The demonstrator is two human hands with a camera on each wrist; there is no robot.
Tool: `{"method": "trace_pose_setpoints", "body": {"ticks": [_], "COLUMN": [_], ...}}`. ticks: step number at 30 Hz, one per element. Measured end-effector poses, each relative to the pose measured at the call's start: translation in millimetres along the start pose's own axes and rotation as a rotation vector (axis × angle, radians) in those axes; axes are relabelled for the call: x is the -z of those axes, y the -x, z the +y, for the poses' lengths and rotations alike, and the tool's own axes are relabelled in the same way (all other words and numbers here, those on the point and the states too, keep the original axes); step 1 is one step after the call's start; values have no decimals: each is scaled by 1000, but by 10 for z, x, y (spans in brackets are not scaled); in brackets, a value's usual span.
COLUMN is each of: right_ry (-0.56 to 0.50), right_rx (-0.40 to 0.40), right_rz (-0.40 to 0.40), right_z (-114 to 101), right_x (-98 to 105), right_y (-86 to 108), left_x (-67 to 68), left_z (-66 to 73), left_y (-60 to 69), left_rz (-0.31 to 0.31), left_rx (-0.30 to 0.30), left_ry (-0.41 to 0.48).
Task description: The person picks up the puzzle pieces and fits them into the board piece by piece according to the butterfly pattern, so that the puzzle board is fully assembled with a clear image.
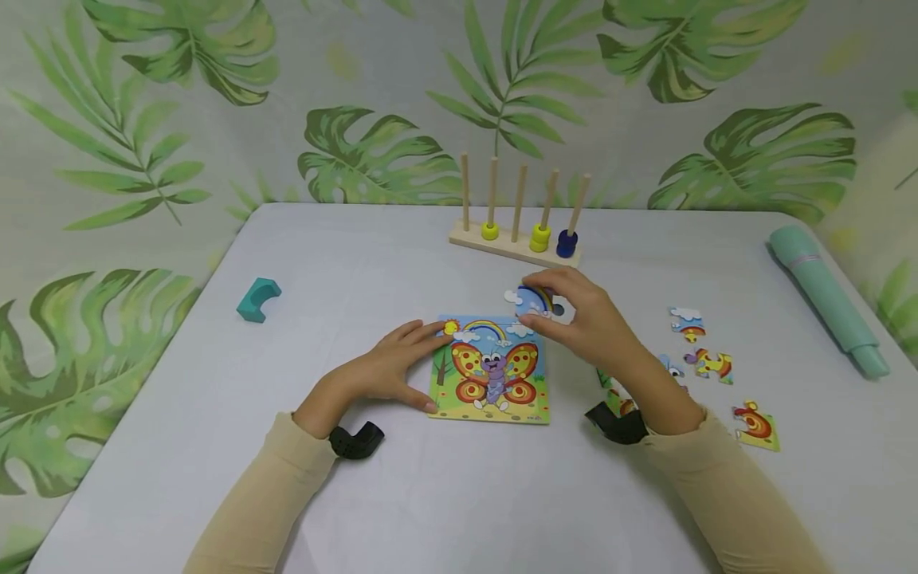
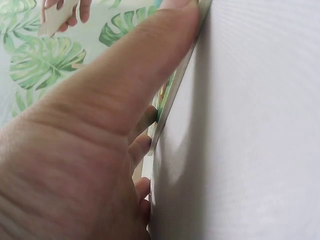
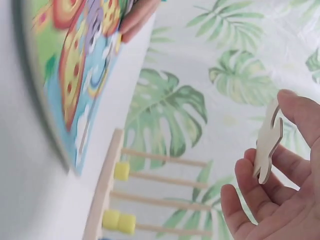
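My right hand [image 1: 591, 319] pinches a puzzle piece [image 1: 532, 300] with a rainbow and clouds, held above the table just past the board's upper right corner. In the right wrist view the piece's bare wooden back [image 3: 267, 145] shows between thumb and fingertips. A square butterfly puzzle board [image 1: 495, 383] lies flat, its full picture uncovered. My left hand [image 1: 387, 367] rests along the board's left side, thumb at the lower left corner and fingertips by the sun. That thumb [image 2: 125, 70] lies stretched along the board's edge in the left wrist view.
Loose puzzle pieces lie at right, among them a rainbow piece [image 1: 688, 323], a yellow-red piece [image 1: 712, 364] and a corner piece [image 1: 756, 426]; others are partly under my right forearm. Behind stands a peg rack [image 1: 516, 245]. A teal block [image 1: 258, 300] and a mint tube [image 1: 828, 299] flank them.
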State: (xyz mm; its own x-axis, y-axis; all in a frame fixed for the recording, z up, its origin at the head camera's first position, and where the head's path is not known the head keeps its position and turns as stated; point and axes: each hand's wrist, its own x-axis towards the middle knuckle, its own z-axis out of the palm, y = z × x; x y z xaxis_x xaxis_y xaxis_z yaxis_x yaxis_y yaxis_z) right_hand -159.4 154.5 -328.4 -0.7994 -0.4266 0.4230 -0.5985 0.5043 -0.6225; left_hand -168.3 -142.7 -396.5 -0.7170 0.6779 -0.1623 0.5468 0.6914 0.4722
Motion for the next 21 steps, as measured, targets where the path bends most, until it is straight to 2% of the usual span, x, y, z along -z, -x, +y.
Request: {"method": "trace_pose_setpoints", "body": {"ticks": [6, 11, 17, 21], "right_ry": [-82, -87, -46, -42], "right_rx": [-5, -105, -207, -225], "right_rz": [-37, -103, -192, -248], "right_z": [-16, 101, 277, 355], "right_x": [-310, -518, -625, -664], "right_y": [-187, -221, -168, -145], "left_x": [-7, -15, -17, -17], "left_z": [-13, -19, -34, -33], "left_y": [5, 4, 0, -1], "left_rz": [2, 6, 17, 25], "left_rx": [-1, 2, -16, -27], "left_ry": [-1, 0, -8, -5]}}
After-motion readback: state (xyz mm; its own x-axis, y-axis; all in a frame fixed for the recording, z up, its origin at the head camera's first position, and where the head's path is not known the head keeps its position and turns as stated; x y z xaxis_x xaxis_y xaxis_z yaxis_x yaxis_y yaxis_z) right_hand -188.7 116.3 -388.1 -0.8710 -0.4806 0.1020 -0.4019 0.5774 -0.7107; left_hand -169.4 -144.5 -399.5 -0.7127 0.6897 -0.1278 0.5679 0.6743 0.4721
